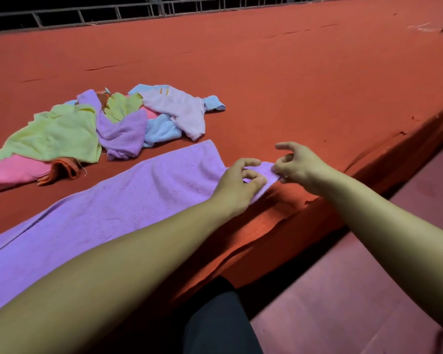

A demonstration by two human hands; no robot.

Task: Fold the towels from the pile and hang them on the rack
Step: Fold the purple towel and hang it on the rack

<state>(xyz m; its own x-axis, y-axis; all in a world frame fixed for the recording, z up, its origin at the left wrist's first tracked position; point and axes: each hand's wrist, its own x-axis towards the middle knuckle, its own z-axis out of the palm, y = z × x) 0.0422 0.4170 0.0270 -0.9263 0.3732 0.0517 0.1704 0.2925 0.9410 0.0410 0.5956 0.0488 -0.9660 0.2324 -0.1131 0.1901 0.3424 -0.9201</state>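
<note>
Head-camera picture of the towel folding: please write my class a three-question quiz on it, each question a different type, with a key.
1. True or false: the purple towel lies spread flat on the red surface.
2. Which hands hold the towel's right end? A) left hand only B) right hand only C) both
3. Fill in: the pile of towels lies ___ the spread towel.

Key: 1 true; 2 C; 3 beyond.

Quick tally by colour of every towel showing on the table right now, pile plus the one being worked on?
Purple: 2, the spread towel and one in the pile
Yellow: 2
Pink: 1
Pale pink: 1
Blue: 2 patches, possibly one towel
Orange: 1
Total: about 9; overlaps hide some.
</note>
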